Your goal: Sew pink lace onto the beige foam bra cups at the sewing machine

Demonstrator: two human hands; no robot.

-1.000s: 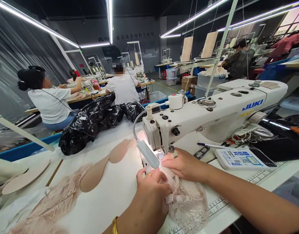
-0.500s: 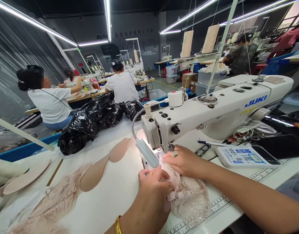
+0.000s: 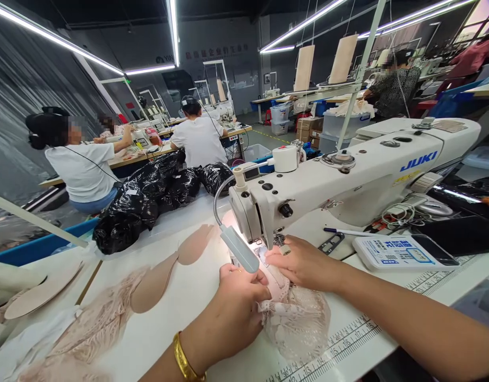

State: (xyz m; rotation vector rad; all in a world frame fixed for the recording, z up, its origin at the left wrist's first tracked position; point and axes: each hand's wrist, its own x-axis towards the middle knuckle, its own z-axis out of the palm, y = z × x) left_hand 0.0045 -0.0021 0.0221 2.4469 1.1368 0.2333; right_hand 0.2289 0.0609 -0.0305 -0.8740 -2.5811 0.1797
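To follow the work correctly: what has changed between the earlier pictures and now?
The left hand has moved a little to the left, and the lace fabric shifted left with it. Neither hand visibly let go. The right hand stayed at the sewing machine.

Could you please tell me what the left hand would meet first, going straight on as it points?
Probably the grey lamp, though depth is unclear: the left hand might pass beneath it towards the sewing machine.
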